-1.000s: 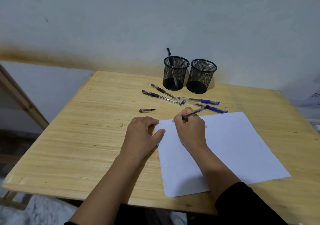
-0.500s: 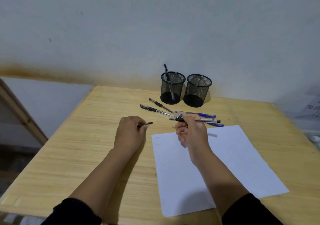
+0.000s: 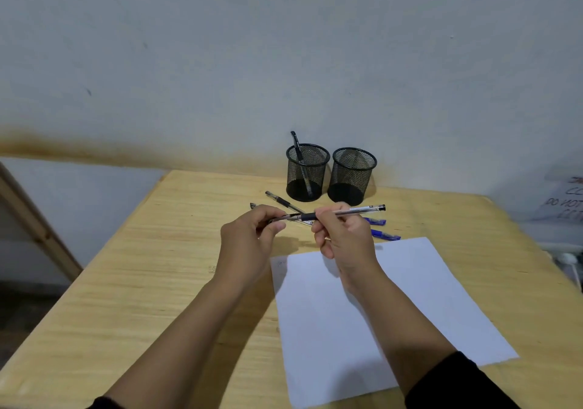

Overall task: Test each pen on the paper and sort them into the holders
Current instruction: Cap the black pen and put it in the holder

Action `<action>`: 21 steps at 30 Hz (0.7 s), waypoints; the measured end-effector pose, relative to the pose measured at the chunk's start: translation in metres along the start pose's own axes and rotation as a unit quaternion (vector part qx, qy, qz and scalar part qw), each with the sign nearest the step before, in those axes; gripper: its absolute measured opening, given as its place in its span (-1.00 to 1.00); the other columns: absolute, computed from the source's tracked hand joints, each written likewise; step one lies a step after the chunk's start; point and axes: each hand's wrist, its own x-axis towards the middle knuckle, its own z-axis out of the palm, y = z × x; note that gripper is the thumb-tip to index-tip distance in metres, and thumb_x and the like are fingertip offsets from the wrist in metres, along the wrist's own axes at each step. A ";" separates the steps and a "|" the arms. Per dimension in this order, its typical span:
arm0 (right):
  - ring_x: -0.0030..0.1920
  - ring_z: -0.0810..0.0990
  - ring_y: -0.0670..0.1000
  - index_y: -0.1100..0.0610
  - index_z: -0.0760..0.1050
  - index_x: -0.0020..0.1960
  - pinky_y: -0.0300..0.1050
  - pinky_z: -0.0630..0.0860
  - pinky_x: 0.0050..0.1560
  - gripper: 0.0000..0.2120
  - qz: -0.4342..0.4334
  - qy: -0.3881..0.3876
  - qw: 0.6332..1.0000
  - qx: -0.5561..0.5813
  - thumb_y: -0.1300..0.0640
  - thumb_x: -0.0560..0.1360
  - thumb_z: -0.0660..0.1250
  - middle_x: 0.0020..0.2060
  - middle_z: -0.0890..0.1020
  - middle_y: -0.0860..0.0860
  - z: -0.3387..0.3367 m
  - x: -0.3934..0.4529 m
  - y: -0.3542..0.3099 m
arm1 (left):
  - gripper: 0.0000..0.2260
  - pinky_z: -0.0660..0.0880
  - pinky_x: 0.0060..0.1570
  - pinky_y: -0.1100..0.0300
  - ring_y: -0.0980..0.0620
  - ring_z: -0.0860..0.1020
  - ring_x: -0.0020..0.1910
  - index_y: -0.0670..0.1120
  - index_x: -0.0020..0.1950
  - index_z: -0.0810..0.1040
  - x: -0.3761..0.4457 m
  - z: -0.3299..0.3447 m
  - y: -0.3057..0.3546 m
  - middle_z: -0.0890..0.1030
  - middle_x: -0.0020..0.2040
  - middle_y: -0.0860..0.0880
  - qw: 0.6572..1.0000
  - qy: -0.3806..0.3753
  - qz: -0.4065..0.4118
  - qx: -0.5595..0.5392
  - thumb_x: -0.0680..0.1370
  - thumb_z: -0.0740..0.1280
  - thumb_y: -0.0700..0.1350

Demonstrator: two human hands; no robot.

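Above desk (image 3: 132, 298): pen (image 3: 344, 212) level, gripped by right hand (image 3: 344, 238)
Left hand (image 3: 249, 241): pinching cap (image 3: 279, 218) at pen tip
Beneath: paper (image 3: 394, 314)

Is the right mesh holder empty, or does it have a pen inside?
Empty: through the right holder only mesh and its dark base show. The left holder has one black pen sticking out.

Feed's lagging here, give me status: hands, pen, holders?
Right hand grips pen; left hand pinches cap at its tip. Left holder has one pen, right holder none visible. Nothing blocking.
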 end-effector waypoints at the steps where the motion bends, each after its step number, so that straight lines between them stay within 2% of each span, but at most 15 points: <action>1: -0.54 0.40 -0.10 0.13 0.46 -0.25 -0.30 0.22 -0.60 -0.82 -0.001 -0.008 1.000 0.004 0.28 0.51 0.25 -0.46 0.51 0.06 0.000 0.000 0.000 | -0.90 0.35 -0.20 0.60 0.33 0.55 -0.18 0.02 -0.08 0.63 0.000 0.000 0.002 0.64 -0.21 0.19 1.000 -0.007 0.004 0.000 0.48 0.36 -0.17; 4: -0.56 0.40 -0.09 0.14 0.42 -0.19 -0.31 0.22 -0.62 -0.85 -0.003 -0.041 0.999 0.032 0.31 0.52 0.24 -0.45 0.51 0.09 -0.001 -0.001 -0.002 | -0.90 0.34 -0.22 0.60 0.35 0.54 -0.20 0.01 -0.07 0.64 -0.001 0.000 0.008 0.64 -0.21 0.19 1.000 -0.011 0.020 -0.007 0.48 0.36 -0.16; 9: -0.56 0.40 -0.09 0.16 0.42 -0.21 -0.32 0.23 -0.63 -0.83 -0.013 -0.064 0.997 0.042 0.32 0.54 0.23 -0.44 0.50 0.13 -0.001 -0.002 -0.005 | -0.89 0.33 -0.29 0.57 0.41 0.48 -0.33 -0.04 -0.08 0.64 -0.005 0.000 0.011 0.56 -0.31 0.24 0.999 0.016 0.048 0.006 0.50 0.34 -0.20; 16: -0.53 0.43 -0.06 0.17 0.43 -0.21 -0.29 0.27 -0.61 -0.86 -0.016 -0.083 0.996 0.023 0.29 0.53 0.25 -0.44 0.54 0.12 -0.001 -0.009 0.002 | -0.88 0.39 -0.31 0.49 0.20 0.54 -0.24 -0.02 -0.10 0.63 -0.012 0.000 0.005 0.57 -0.33 0.23 0.998 0.029 0.046 0.023 0.51 0.33 -0.21; 20: -0.35 0.55 -0.05 0.13 0.57 -0.10 -0.28 0.41 -0.47 -0.95 0.045 -0.146 0.988 0.017 0.18 0.48 0.33 -0.27 0.64 0.08 -0.012 -0.008 0.000 | -0.86 0.35 -0.26 0.56 0.39 0.51 -0.25 -0.03 -0.09 0.63 -0.002 -0.015 0.004 0.58 -0.27 0.24 0.998 0.019 0.046 0.045 0.49 0.33 -0.25; 21: -0.30 0.58 -0.05 0.10 0.60 -0.07 -0.26 0.46 -0.39 -0.89 0.066 -0.159 0.985 0.031 0.12 0.45 0.34 -0.21 0.67 0.07 -0.016 -0.006 -0.003 | -0.85 0.35 -0.25 0.57 0.40 0.50 -0.26 -0.02 -0.09 0.63 0.001 -0.021 0.002 0.58 -0.26 0.21 0.997 0.022 0.047 0.054 0.49 0.34 -0.25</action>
